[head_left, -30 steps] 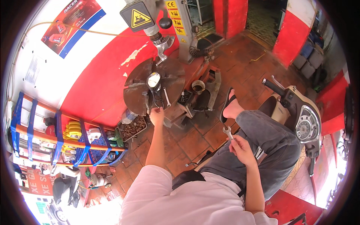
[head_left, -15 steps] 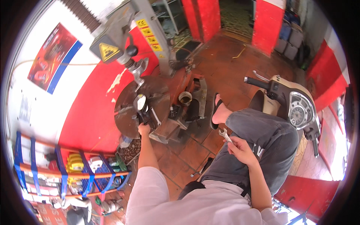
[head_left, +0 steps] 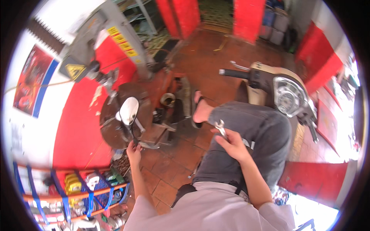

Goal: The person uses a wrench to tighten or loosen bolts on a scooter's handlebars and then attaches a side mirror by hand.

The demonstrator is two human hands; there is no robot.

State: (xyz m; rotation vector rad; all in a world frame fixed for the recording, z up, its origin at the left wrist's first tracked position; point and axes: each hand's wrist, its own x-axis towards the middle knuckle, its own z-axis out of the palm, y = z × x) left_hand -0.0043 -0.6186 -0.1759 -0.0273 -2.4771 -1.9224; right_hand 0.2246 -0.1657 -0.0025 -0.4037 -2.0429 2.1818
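Observation:
My left hand (head_left: 133,148) grips the thin black stem of a scooter mirror (head_left: 128,110), whose oval glass stands above the round dark turntable (head_left: 111,127) of a tyre machine. My right hand (head_left: 230,143) rests on my grey-trousered knee and holds a small metal wrench (head_left: 220,127), jaw end pointing up. My sandalled foot (head_left: 200,106) is planted on the tiled floor beside the machine.
A cream scooter (head_left: 283,90) with handlebar and speedometer stands at my right. The grey column (head_left: 108,42) of the tyre machine rises at upper left. A blue and orange rack (head_left: 83,188) of bottles and cans lines the red and white wall at lower left.
My head has turned, shifting the scene left and down. My left hand lifted the mirror by its stem off the turntable edge. The right hand keeps the wrench on my knee.

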